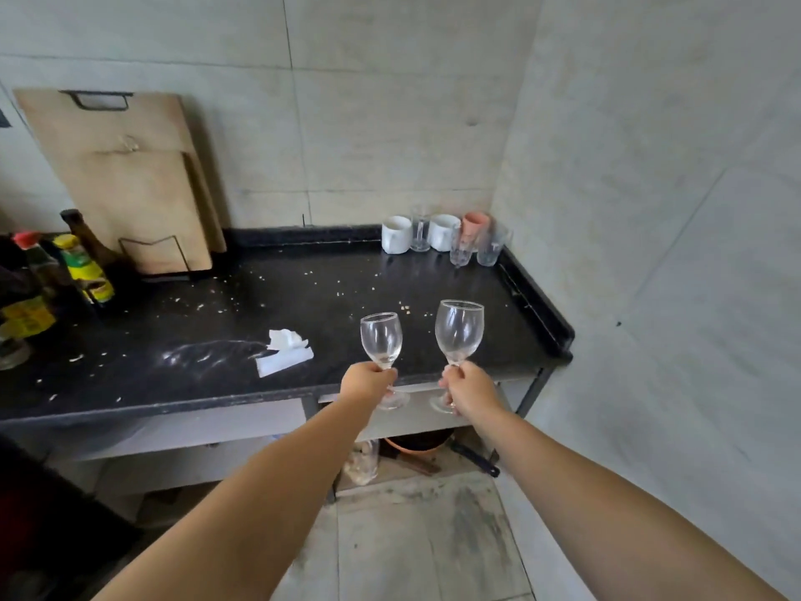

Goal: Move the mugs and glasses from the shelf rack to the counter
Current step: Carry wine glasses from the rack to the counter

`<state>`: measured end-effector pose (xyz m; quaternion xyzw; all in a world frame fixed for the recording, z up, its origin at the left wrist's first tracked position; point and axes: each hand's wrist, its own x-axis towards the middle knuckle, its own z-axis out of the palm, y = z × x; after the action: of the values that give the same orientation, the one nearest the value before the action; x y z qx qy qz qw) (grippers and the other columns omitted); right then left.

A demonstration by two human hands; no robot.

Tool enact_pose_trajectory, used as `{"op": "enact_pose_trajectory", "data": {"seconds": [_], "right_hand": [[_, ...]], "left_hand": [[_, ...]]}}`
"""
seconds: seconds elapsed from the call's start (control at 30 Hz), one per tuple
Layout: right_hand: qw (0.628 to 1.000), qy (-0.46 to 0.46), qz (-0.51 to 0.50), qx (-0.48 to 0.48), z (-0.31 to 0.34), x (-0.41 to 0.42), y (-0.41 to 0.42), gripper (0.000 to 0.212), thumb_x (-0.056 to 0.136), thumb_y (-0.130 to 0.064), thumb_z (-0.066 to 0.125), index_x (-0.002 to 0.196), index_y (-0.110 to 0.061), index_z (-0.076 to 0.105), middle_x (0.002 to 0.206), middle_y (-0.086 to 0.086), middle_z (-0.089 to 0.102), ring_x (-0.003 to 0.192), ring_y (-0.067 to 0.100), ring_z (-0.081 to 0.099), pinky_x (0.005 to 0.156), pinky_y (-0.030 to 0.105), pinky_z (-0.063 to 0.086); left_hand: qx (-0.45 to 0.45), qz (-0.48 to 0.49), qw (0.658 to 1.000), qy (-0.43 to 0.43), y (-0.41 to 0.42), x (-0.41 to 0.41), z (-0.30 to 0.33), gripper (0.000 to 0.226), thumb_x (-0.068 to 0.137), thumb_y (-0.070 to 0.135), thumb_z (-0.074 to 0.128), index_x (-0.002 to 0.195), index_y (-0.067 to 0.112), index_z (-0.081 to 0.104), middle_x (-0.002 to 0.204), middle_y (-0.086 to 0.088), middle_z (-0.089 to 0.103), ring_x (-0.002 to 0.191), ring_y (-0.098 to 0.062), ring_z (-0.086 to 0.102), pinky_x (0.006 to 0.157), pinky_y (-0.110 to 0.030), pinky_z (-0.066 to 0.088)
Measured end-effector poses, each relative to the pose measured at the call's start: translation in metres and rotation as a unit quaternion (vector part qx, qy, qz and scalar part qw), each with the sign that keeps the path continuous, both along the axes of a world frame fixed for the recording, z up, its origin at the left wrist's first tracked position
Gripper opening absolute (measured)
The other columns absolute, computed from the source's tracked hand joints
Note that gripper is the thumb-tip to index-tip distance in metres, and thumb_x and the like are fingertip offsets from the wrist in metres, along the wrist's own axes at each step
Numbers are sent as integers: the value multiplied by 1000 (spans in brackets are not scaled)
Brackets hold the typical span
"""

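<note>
My left hand (366, 380) grips the stem of a small clear wine glass (381, 339), held upright. A larger clear wine glass (459, 330) stands upright in my right hand (470, 390), gripped by its stem. Both glasses hover over the front edge of the black counter (242, 305). In the counter's far right corner stand two white mugs (396, 235) (443, 232), a pink cup (475, 224) and three clear glasses (419, 234) (460, 249) (492, 247), packed close together. The shelf rack is out of view.
Two wooden cutting boards (130, 175) lean on the back wall at the left. Sauce bottles (82, 262) crowd the counter's left end. A crumpled white tissue (284, 351) and scattered crumbs lie mid-counter. Under the counter sit a pan (418, 444) and a jar (363, 464). The right wall stands close.
</note>
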<state>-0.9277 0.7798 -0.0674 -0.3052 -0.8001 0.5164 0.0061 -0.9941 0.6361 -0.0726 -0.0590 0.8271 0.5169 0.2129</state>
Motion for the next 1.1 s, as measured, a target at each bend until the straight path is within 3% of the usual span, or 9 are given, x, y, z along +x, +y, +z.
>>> {"op": "enact_pose_trajectory", "data": {"seconds": [0.1,0.23,0.37,0.5,0.6,0.7,0.8,0.9,1.1], "right_hand": [[1000,-8,0,-16,-5,-40,42,18,100,-19,36,102,-11,53,96,6,61,56,14,51,51,28,46],[999,-29,-8,-32,-24,-90,75,23,100,-18,39,115,-9,55,100,5,61,64,14,58,60,30,54],[998,-34,-23,-52,-37,-138,92,22,99,-21,43,113,-10,56,98,5,63,77,20,65,82,43,59],[997,-35,-34,-64,-46,-203,120,17,99,-17,43,103,-8,57,96,9,63,66,15,60,66,32,56],[995,-49,-56,-72,-50,-255,141,15,98,-15,43,102,-9,57,97,8,62,75,19,63,77,38,58],[989,-70,-89,-96,-60,-297,156,18,98,-13,42,104,-6,57,97,7,62,69,14,61,67,28,54],[985,-80,-101,-116,-72,-333,170,22,97,-11,43,112,-4,58,100,7,62,82,18,64,75,29,55],[984,-85,-101,-121,-79,-372,184,25,98,-13,44,115,-2,58,101,11,65,87,20,66,70,24,52],[991,-49,-69,-107,-105,-437,203,28,99,-11,44,117,4,57,95,16,64,71,12,60,61,15,49]], "left_hand": [[10,9,1000,-15,40,-38,-6,29,89,16,63,61,12,59,59,-1,57,59,-18,57,72,-28,51],[-2,0,1000,-21,75,-78,-16,13,89,17,63,81,8,65,64,-1,58,74,-20,58,64,-26,46],[-9,-1,999,-31,92,-122,-30,12,88,16,64,88,6,71,77,-6,64,79,-21,60,75,-29,47],[-30,-39,998,-25,116,-194,-41,13,86,14,63,75,8,68,68,-4,61,78,-20,59,74,-30,46],[-41,-59,997,-20,136,-248,-42,12,85,15,62,80,7,69,77,-7,62,76,-19,57,70,-28,43],[-34,-54,998,-28,153,-290,-49,13,86,15,59,76,8,63,77,-7,60,74,-19,55,67,-28,41],[-18,-43,998,-40,168,-322,-60,13,88,15,60,84,6,68,78,-6,63,74,-17,56,69,-27,43],[-3,-39,999,-33,182,-353,-71,11,89,18,61,86,9,68,76,-1,63,77,-16,58,67,-24,45],[-5,-22,1000,-14,208,-410,-88,14,90,19,60,78,12,62,73,0,62,74,-15,56,64,-25,44]]}}
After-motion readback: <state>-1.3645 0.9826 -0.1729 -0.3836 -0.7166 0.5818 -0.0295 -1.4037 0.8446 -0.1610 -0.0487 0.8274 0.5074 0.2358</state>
